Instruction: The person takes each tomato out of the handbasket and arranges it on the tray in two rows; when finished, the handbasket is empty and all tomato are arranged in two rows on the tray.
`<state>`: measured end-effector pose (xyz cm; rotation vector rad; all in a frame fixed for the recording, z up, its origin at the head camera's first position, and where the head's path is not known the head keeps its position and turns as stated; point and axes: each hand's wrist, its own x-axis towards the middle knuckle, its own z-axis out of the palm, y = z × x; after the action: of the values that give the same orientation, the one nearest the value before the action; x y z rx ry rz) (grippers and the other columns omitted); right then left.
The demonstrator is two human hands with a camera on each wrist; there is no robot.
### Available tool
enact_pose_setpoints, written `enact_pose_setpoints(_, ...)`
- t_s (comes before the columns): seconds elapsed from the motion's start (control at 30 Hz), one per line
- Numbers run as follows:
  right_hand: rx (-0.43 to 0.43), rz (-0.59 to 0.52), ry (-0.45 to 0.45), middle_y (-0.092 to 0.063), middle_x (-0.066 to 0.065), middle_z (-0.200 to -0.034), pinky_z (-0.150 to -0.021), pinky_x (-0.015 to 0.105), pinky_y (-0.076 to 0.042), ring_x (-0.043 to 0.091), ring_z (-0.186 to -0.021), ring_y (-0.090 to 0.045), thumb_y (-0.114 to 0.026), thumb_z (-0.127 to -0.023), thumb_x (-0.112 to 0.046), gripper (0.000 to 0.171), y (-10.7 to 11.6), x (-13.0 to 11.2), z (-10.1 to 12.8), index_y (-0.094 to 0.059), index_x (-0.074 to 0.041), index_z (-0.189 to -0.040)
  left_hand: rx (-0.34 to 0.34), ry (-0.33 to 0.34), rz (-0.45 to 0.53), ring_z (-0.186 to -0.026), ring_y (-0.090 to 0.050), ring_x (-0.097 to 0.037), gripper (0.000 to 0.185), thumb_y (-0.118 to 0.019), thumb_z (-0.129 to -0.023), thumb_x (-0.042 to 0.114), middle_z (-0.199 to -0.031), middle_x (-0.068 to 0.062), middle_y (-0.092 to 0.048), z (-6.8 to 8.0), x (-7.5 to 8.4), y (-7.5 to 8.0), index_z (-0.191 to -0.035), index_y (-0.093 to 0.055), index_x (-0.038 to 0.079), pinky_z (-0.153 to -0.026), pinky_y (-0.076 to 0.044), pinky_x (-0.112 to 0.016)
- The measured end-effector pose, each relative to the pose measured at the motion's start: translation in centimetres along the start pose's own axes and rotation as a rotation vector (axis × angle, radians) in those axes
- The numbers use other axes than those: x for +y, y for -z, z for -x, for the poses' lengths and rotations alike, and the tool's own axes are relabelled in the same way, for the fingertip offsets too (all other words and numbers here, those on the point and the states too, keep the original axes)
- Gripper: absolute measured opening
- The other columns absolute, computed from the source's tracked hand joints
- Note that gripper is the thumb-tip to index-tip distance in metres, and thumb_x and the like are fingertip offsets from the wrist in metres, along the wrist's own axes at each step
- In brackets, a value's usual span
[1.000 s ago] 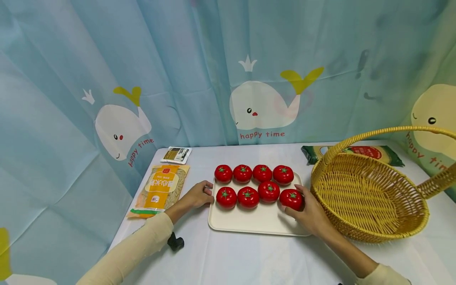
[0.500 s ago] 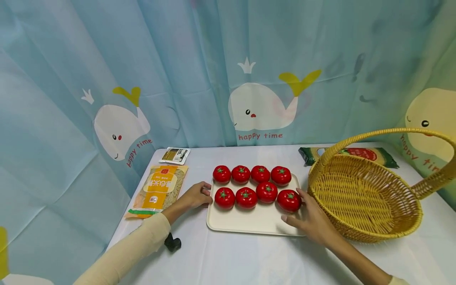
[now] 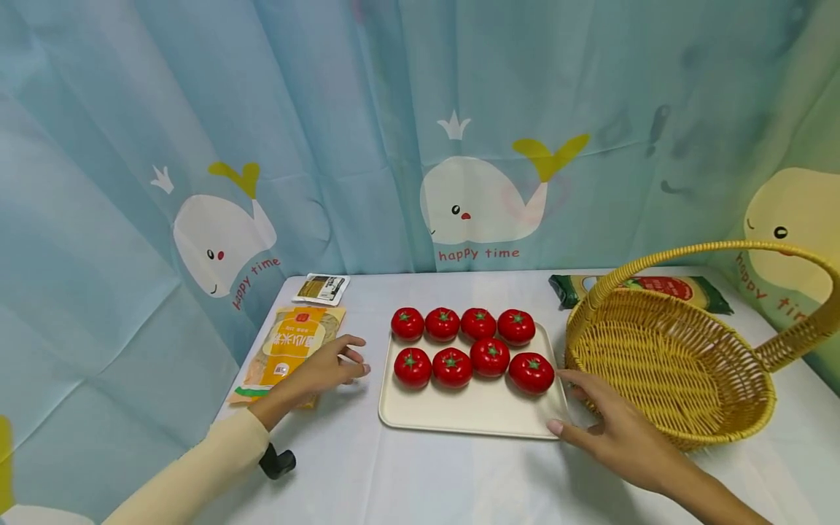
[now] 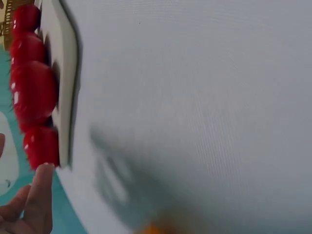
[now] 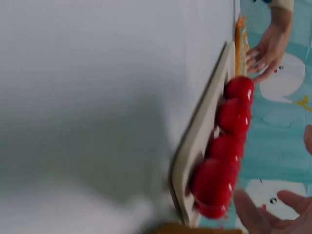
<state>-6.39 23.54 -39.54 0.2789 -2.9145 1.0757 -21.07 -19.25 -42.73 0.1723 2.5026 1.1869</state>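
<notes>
Several red tomatoes (image 3: pixel 489 357) sit in two rows on a cream rectangular tray (image 3: pixel 453 415). My left hand (image 3: pixel 328 367) hovers left of the tray with fingers loosely bent and nothing in them, partly over a yellow noodle packet (image 3: pixel 278 357). Just off the tray's right edge is my right hand (image 3: pixel 613 430), its thumb and fingers spread apart, holding nothing. The nearest tomato (image 3: pixel 531 373) lies at the right end of the front row. In the right wrist view, the tray (image 5: pixel 190 151) and its tomatoes (image 5: pixel 234 116) lie beside the fingers (image 5: pixel 251 214).
A yellow wicker basket (image 3: pixel 656 364) with a tall handle stands at the right. Behind it lies a green packet (image 3: pixel 712 292). A small flat sachet (image 3: pixel 321 289) rests at the back left. A whale-print curtain (image 3: pixel 367 146) closes off the back.
My left hand has left the tray's left edge and drawn back to the left. My right hand has let go of the end tomato and pulled back right, towards me.
</notes>
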Motion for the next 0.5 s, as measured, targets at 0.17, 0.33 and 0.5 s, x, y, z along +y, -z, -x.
enact_pose_setpoints(0.17, 0.015, 0.093, 0.099, -0.056, 0.014, -0.138, -0.09, 0.055, -0.055, 0.037, -0.123, -0.056, -0.076, -0.087, -0.041, 0.069, 2.2, 0.9, 0.0, -0.049, -0.011, -0.142, 0.058, -0.158, -0.16, -0.101, -0.063, -0.018, 0.058, -0.073, -0.091, 0.035, -0.12, -0.01, -0.065, 2.0, 0.5, 2.4, -0.14, -0.052, 0.012, -0.087, -0.058, -0.034)
enact_pose_setpoints(0.33, 0.075, 0.24, 0.236, -0.057, 0.01, -0.137, -0.089, 0.063, -0.052, 0.035, -0.122, -0.056, -0.08, -0.084, -0.041, 0.071, 3.8, 2.1, 0.0, -0.051, -0.012, -0.142, 0.076, -0.262, -0.247, -0.108, -0.063, -0.024, 0.059, -0.07, -0.093, 0.036, -0.123, -0.011, -0.063, 3.1, 0.6, 4.0, -0.142, -0.05, 0.01, -0.094, -0.057, -0.042)
enact_pose_setpoints(0.5, 0.121, 0.421, 0.368, -0.055, 0.007, -0.136, -0.076, 0.06, -0.057, 0.033, -0.117, -0.056, -0.082, -0.077, -0.049, 0.077, 4.6, 3.2, -0.3, -0.053, -0.02, -0.142, 0.111, -0.301, -0.387, -0.123, -0.058, -0.031, 0.069, -0.066, -0.094, 0.046, -0.139, -0.012, -0.056, 4.0, 0.7, 4.6, -0.148, -0.045, 0.009, -0.104, -0.05, -0.054)
